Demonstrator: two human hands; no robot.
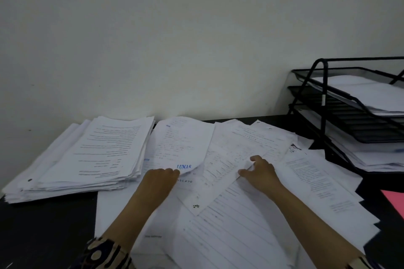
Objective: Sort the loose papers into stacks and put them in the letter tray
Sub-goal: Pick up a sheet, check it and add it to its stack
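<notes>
Head view, only one. Black desk (43, 225) against a plain wall (175, 28). Loose papers (251, 214) spread over the middle of the desk, fanned and overlapping, reaching toward 3 o'clock. A thick stack (91, 155) sits at 9 o'clock, fairly squared, edges a bit ragged. Letter tray (341, 113), black mesh, tiered, stands at 2 o'clock; top tier and bottom tier both hold paper, the middle tier looks bare from here.

Left hand (160, 178), near centre, pinches the lower corner of a stamped sheet (181, 144) with blue "LUNAS" on it; the corner curls up. Right hand (260, 170), just to its right, fingers curled, grips the edge of a slanted sheet (223, 172) lying across the pile. Patterned sleeve (102, 253) at 7 o'clock. Pink folder (395, 203) corner at 4 o'clock, cut off by the frame edge.

Progress, my read: partway. One stack built, some paper already in the tray, but a big loose spread is left unsorted. Current step looks like picking sheets apart for sorting.
</notes>
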